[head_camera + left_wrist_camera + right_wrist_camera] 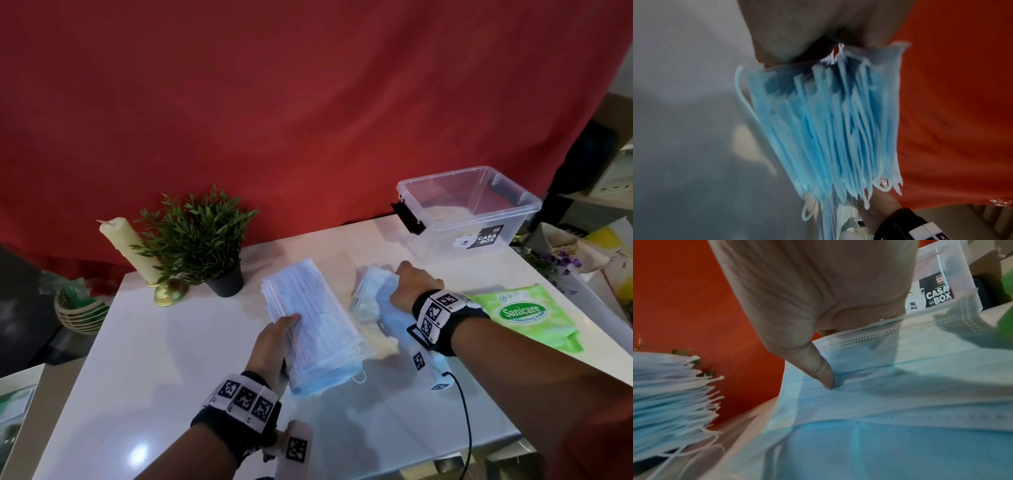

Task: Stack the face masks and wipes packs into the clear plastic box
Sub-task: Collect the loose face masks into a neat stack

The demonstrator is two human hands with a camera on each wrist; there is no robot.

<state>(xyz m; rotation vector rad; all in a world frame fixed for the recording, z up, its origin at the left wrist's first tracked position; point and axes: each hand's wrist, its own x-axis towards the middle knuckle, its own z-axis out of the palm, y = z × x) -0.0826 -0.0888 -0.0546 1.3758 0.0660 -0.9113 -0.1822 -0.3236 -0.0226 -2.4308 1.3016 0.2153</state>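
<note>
My left hand (274, 337) grips a thick stack of blue face masks (310, 325) in a clear wrap, held above the middle of the white table (144, 359). The left wrist view shows the stack's edges and ear loops (828, 129) under my palm. My right hand (411, 286) grips a second, looser pile of masks (371, 301) lying on the table, thumb pressed on the top mask (890, 378). The clear plastic box (479, 219) stands open at the back right with nothing visible inside. A green wipes pack (527, 317) lies to the right of my right wrist.
A potted green plant (202, 240) and a cream candle (126, 250) on a brass holder stand at the table's back left. A red cloth backdrop (274, 102) hangs behind. A black cable (462, 404) runs over the table's front right. Clutter sits beyond the right edge.
</note>
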